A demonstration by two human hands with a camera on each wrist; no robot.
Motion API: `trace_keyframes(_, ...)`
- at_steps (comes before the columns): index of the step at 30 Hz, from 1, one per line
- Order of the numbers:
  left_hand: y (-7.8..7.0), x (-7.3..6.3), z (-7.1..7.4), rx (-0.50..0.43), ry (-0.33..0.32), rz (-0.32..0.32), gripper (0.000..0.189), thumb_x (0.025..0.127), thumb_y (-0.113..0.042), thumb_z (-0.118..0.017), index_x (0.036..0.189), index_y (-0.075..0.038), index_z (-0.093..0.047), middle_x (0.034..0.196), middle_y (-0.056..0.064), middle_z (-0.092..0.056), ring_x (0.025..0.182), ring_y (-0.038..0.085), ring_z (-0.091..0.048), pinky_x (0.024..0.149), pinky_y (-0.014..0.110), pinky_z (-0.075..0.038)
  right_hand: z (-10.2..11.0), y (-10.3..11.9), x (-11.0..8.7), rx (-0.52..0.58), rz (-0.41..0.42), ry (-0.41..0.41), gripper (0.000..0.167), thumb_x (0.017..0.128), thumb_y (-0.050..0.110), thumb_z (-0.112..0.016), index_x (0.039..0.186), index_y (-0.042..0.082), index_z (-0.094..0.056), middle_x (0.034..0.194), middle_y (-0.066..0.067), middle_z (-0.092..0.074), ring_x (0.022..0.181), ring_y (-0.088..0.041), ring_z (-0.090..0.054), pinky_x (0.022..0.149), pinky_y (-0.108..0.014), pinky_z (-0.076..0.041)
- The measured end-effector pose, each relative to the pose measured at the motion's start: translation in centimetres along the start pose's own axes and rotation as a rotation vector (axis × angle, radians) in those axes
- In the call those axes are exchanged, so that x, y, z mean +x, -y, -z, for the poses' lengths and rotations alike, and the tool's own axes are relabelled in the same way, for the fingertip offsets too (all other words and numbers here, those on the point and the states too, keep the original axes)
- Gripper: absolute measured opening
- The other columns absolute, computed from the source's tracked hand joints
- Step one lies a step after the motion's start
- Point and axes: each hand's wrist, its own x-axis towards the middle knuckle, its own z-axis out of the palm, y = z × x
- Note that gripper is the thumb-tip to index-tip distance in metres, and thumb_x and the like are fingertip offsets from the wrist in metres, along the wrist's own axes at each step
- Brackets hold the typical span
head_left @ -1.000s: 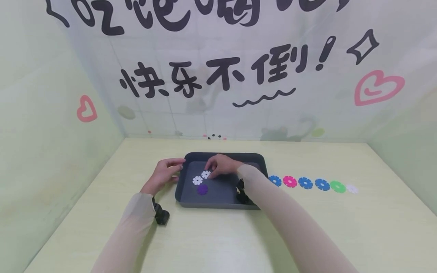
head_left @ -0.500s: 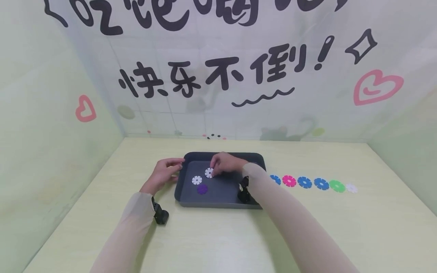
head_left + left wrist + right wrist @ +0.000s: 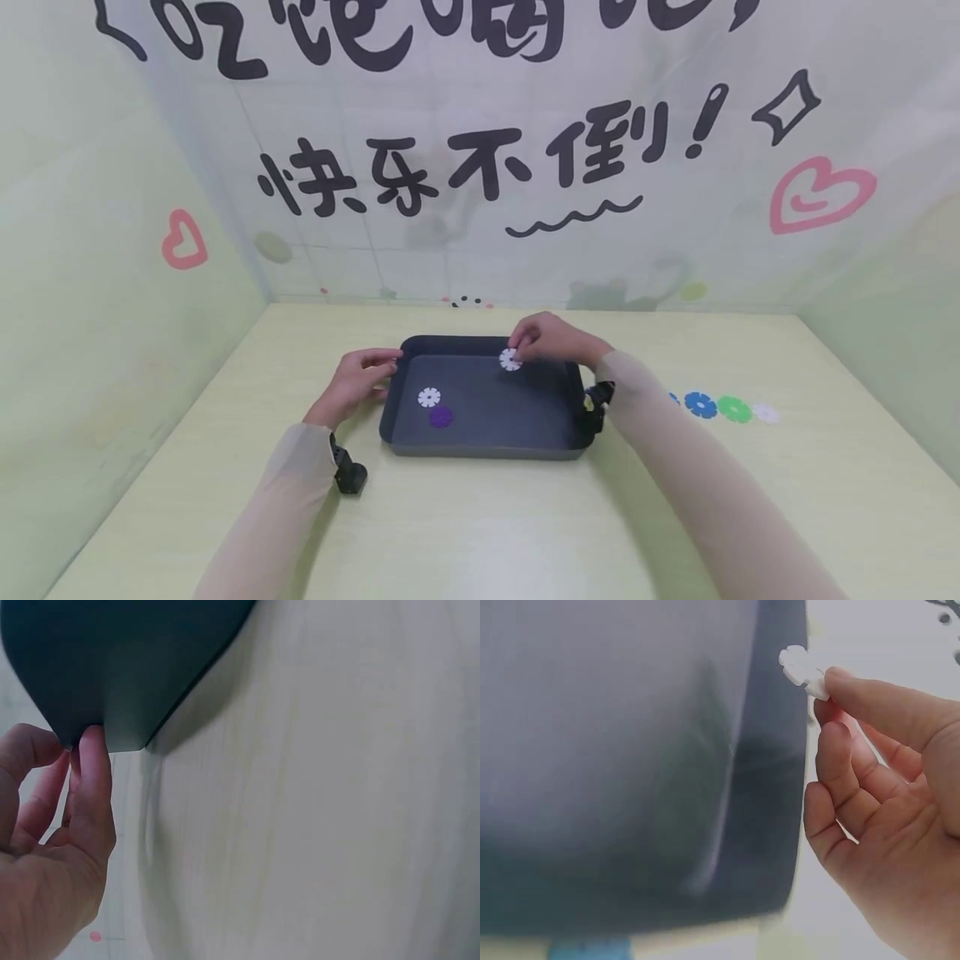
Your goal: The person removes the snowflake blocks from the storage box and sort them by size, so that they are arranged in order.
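My right hand (image 3: pixel 555 340) pinches a white notched snowflake disc (image 3: pixel 510 360) between thumb and fingers, over the far right part of the dark grey tray (image 3: pixel 487 454). In the right wrist view, the same white disc (image 3: pixel 804 673) shows tilted at the thumb tip, by the tray's edge (image 3: pixel 772 787). My left hand (image 3: pixel 356 385) holds the tray's left rim near the far corner. The left wrist view has one fingertip (image 3: pixel 93 735) against the tray's outer wall. Inside the tray, another white disc (image 3: pixel 429 397) and a purple disc (image 3: pixel 440 417) lie side by side at left.
Right of the tray, a row of discs lies on the pale wood table (image 3: pixel 480 533), among them a blue disc (image 3: pixel 701 405), a green disc (image 3: pixel 734 409) and a white disc (image 3: pixel 766 413). My right forearm hides part of this row. A printed backdrop (image 3: pixel 450 267) stands behind the table.
My right hand has picked up one white disc from the tray's left part and carried it right and away from me. My left hand stays at the tray's left rim.
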Motion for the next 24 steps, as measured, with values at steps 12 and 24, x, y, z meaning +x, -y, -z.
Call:
trace_keyframes(12,-0.1,-0.4,0.1,0.0,-0.006,0.008,0.039,0.087,0.001,-0.051,0.125,0.005,-0.051,0.108,0.018,-0.054,0.082,0.014,-0.056,0.065,0.028,-0.056,6.2,-4.6,-7.9,-0.066,-0.012,-0.162,0.023,0.082,0.009,-0.067,0.099,-0.006,-0.062,0.084,-0.009,-0.064,0.076,-0.017,-0.057,0.07,-0.028,-0.05)
trace_keyframes(24,-0.1,-0.2,0.0,0.006,-0.007,0.007,0.039,0.086,0.001,-0.051,0.125,0.005,-0.052,0.109,0.017,-0.054,0.08,0.012,-0.055,0.062,0.027,-0.056,11.3,-11.5,-17.9,-0.177,-0.235,-0.296,0.038,0.087,0.021,-0.063,0.11,-0.008,-0.056,0.093,-0.014,-0.063,0.085,-0.023,-0.059,0.073,-0.028,-0.05)
